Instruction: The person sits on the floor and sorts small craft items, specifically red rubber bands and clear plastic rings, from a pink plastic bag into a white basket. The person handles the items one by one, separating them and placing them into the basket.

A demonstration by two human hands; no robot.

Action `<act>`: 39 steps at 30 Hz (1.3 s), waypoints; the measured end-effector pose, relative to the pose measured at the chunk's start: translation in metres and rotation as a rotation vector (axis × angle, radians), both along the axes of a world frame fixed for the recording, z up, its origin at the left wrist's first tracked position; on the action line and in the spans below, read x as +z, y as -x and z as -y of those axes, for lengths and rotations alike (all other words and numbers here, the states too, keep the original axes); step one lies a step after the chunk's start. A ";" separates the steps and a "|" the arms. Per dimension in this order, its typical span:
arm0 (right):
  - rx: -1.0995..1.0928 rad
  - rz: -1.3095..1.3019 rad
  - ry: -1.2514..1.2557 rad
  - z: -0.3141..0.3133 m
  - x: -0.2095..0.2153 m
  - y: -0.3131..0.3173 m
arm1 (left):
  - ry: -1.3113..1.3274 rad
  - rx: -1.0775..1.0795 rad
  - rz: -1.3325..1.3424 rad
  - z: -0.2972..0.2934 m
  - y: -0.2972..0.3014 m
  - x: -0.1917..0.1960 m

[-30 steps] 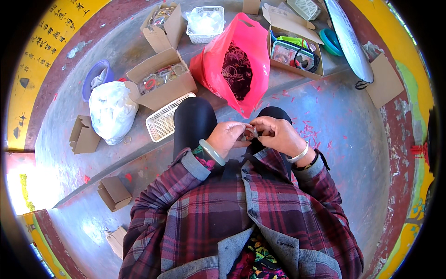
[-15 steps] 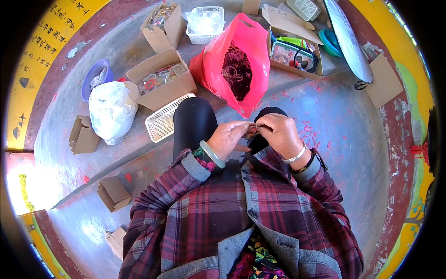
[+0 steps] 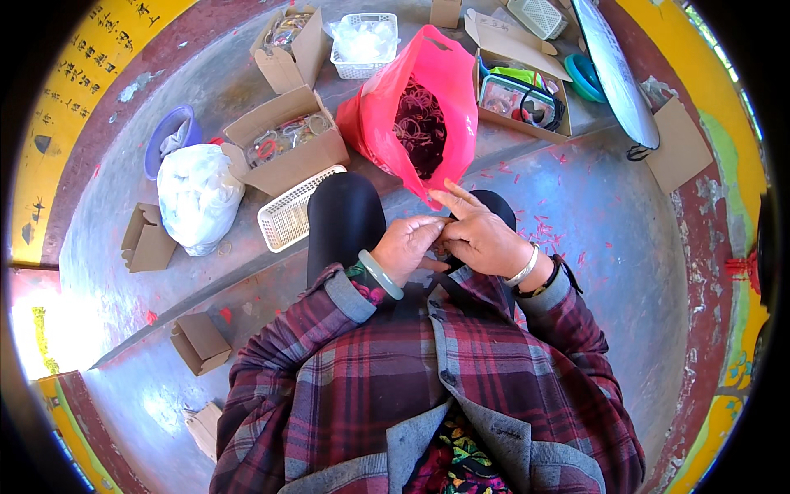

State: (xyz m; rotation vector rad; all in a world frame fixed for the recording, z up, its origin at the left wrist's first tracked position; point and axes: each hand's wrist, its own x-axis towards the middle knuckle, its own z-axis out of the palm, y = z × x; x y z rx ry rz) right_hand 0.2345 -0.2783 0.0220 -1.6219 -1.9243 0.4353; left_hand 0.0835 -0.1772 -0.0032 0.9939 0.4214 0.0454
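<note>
My left hand [image 3: 405, 248], with a pale green bangle at its wrist, is closed in a pinch over my lap. My right hand [image 3: 484, 240], wearing a silver bracelet, meets it at the fingertips. Two of its fingers stretch up toward the bag while the others pinch beside the left fingertips. What lies between the hands is too small and hidden to make out. Just beyond them stands an open pink-red plastic bag [image 3: 374, 111] with many thin, dark reddish loops or strips inside.
A cream basket [image 3: 276, 228] lies left of my knees, beside a cardboard box [image 3: 300, 160] of small goods. A white plastic bag [image 3: 197, 202] and a purple basin [image 3: 194, 132] stand farther left. Red scraps [image 3: 545, 235] litter the floor at right. Another box [image 3: 527, 128] holds a clear container.
My right hand has turned and lifted two fingers outward, away from the pinch, toward the pink-red bag. My left hand has stayed nearly in place.
</note>
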 end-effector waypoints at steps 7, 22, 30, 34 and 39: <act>-0.111 -0.270 0.121 0.001 0.009 -0.001 | 0.052 0.081 -0.018 -0.003 0.001 0.001; -0.103 -0.109 0.036 0.004 0.019 -0.004 | 0.074 0.099 0.004 0.000 0.002 0.008; 0.266 -0.064 0.227 -0.015 0.009 -0.010 | -0.026 0.020 0.017 0.000 0.001 -0.001; 0.091 -0.271 0.178 -0.013 0.005 -0.008 | 0.019 0.099 -0.011 -0.005 0.003 0.001; -0.149 -0.394 0.196 -0.006 0.017 -0.006 | 0.077 0.193 -0.011 -0.009 0.005 0.000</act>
